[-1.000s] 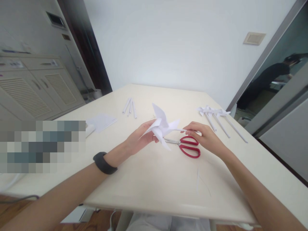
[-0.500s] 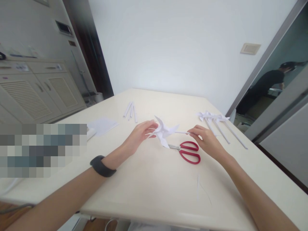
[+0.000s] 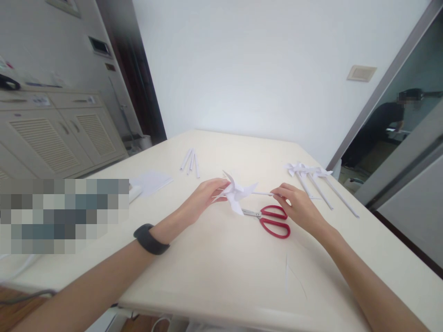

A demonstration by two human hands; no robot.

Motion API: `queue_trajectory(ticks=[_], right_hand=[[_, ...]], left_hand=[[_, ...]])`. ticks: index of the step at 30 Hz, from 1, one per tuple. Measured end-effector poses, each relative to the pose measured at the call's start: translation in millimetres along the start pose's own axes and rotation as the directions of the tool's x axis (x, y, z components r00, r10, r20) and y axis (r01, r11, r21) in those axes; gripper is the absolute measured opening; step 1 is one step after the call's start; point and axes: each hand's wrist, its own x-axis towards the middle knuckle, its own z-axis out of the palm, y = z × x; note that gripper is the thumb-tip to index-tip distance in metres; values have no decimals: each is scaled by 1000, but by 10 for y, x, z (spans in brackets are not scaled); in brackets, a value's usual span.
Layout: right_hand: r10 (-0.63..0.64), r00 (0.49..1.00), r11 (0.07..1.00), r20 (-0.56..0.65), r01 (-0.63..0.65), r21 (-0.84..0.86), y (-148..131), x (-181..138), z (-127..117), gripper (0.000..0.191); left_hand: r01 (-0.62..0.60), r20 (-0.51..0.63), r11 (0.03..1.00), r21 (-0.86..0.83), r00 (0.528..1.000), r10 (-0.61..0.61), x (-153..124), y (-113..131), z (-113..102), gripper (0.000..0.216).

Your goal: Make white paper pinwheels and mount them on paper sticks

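A white paper pinwheel (image 3: 236,192) is held above the table, its stick pointing to the right. My right hand (image 3: 292,198) pinches that stick near its right end, fingers closed. At the opposite side, my left hand (image 3: 209,196) has its fingers curled around the pinwheel's left blade; some fingertips are hidden behind the paper. A pair of red-handled scissors (image 3: 275,221) lies just below the stick, its blade tips partly covered by the pinwheel.
Several finished pinwheels on sticks (image 3: 313,177) lie at the right. Several rolled paper sticks (image 3: 191,162) rest at the back left, near a stack of paper sheets (image 3: 152,180). Thin scraps (image 3: 287,274) lie in front. Beyond the doorway, a person (image 3: 380,122) bends over.
The view has shifted slightly, so everything sits a little lower and further right. Both hands keep their places on the pinwheel, which has barely turned.
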Motion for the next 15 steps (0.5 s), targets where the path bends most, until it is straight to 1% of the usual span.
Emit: queue_trajectory(ticks=[4, 7, 12, 15], right_hand=[[-9, 1000, 1000, -16, 9, -5, -31, 2, -1, 24], [-21, 1000, 1000, -3, 21, 11, -60, -2, 3, 24], [-36, 999, 999, 27, 36, -1, -105, -5, 21, 25], [-47, 999, 999, 28, 47, -17, -124, -6, 25, 25]], left_hand=[[44, 19, 989, -144, 999, -42, 26, -2, -31, 28], [61, 36, 975, -212, 998, -54, 29, 5, -27, 21], [8, 75, 986, -167, 997, 4, 14, 2, 7, 12], [-25, 78, 988, -155, 996, 37, -1, -3, 10, 18]])
